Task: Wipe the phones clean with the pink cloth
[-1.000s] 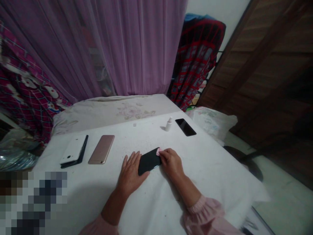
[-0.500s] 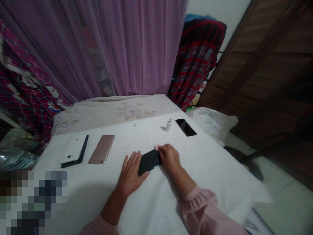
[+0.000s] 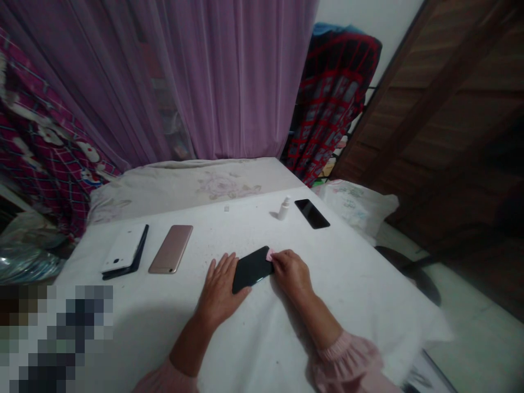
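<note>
White cloth (image 3: 360,295) is covering the tabletop and hanging over its right edge, which is running diagonally toward the lower right. A black smartphone (image 3: 252,269) is lying flat near the table's near side, its long axis slanting from lower left to upper right. The left hand (image 3: 221,283) is resting open, fingers spread, against the phone's lower-left end. The right hand (image 3: 291,273) is curling at the upper-right end, its fingertips (image 3: 278,257) pinching a small pink scrap (image 3: 269,255) against the phone. Broad cloth is stretching between the right hand and the table's right edge, and toward the near side. To the left, a rose-gold smartphone (image 3: 171,249) and a white phone (image 3: 121,251) in a dark flip case are lying well apart from the left hand. Farther off, a small white spray bottle (image 3: 283,209) is standing just beside a second black smartphone (image 3: 311,213).
</note>
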`<state>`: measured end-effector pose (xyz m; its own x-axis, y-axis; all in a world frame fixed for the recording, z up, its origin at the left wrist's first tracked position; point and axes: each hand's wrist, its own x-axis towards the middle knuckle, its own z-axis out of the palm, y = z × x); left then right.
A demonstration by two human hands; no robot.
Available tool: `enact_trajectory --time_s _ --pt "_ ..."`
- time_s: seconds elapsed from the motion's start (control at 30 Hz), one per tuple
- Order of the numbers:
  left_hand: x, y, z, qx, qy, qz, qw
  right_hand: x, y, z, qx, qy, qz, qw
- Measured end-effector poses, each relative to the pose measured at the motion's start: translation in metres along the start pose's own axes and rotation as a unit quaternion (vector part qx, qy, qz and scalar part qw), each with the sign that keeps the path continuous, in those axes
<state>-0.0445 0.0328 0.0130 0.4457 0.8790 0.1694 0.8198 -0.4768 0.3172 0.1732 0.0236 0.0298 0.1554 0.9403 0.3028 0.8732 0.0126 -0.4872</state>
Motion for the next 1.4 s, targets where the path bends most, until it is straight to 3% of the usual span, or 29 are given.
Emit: enact_trajectory --time_s 0.13,0.23,0.33,0.47,0.57,0.7,0.8,0.87,1.03,1.1,1.27,1.4 --pt "-0.001 0.0 0.002 0.003 0.011 0.005 1.0 0.027 -0.005 0.015 0.092 0.024 0.006 0.995" --pt "-0.002 -0.001 0.005 0.001 0.035 -0.004 0.999 0.035 0.002 0.018 0.235 0.097 0.047 0.966" --pt "-0.003 -0.007 0.005 -0.006 0.035 0.003 0.999 0.034 0.013 0.011 0.378 0.133 0.111 0.91" --pt "-0.007 -0.019 0.001 -0.016 0.006 0.059 0.998 0.033 0.02 -0.003 0.558 0.069 0.196 0.803" --pt "-0.012 -0.024 -0.004 -0.015 0.021 0.074 0.997 0.035 0.021 -0.009 0.642 0.008 0.218 0.735" --pt "-0.015 -0.021 -0.011 -0.013 0.062 0.068 0.996 0.039 0.022 -0.01 0.673 -0.025 0.237 0.7" --pt "-0.012 -0.016 -0.015 -0.016 0.085 0.065 0.994 0.038 0.019 -0.01 0.656 -0.017 0.248 0.713" --pt "-0.008 -0.013 -0.017 -0.018 0.096 0.059 0.993 0.035 0.015 -0.011 0.632 -0.01 0.22 0.743" --pt "-0.001 -0.013 -0.018 -0.014 0.102 0.022 0.994 0.023 0.005 -0.007 0.44 0.09 0.017 0.893" --pt "0.001 -0.016 -0.018 -0.01 0.102 0.007 0.995 0.022 0.005 -0.002 0.338 0.124 -0.06 0.931" --pt "0.004 -0.019 -0.019 -0.014 0.096 0.023 0.995 0.023 0.003 0.01 0.159 0.156 -0.133 0.966" --pt "0.006 -0.014 -0.023 -0.01 0.071 0.014 0.997 0.013 -0.024 0.016 0.104 0.147 -0.19 0.965"
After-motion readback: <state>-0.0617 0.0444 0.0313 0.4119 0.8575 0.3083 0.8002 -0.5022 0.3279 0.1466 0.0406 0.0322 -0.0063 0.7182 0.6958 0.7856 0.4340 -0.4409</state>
